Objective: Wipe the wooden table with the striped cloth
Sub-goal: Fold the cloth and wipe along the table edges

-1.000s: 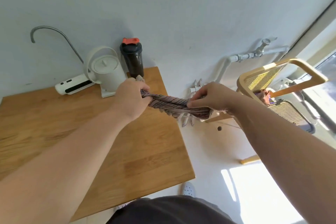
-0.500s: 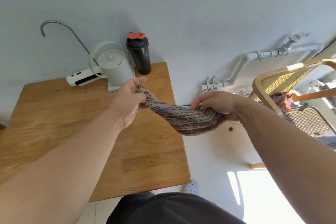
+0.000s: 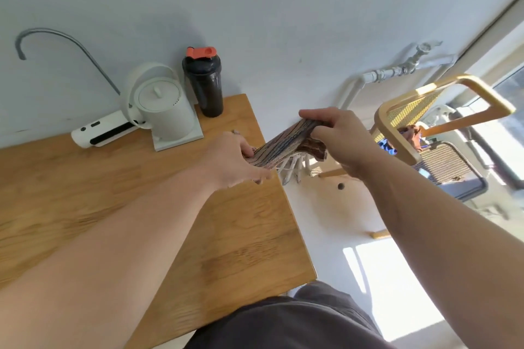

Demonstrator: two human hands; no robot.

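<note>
The striped cloth (image 3: 283,144), brown with thin dark and blue lines, is stretched in the air between both hands above the right edge of the wooden table (image 3: 113,195). My left hand (image 3: 235,160) pinches its lower left end over the table. Its upper right end is gripped by my right hand (image 3: 337,139), just past the table's edge. The cloth's white fringe hangs down under it. The cloth does not touch the tabletop.
A white kettle on its base (image 3: 161,106), a black shaker bottle with an orange lid (image 3: 204,82) and a white device (image 3: 105,133) stand along the table's back edge by the wall. A wooden chair (image 3: 425,125) stands to the right on the white floor.
The sagging cloth has been pulled shorter and flatter between my hands. My right hand has risen and moved closer to my left hand.
</note>
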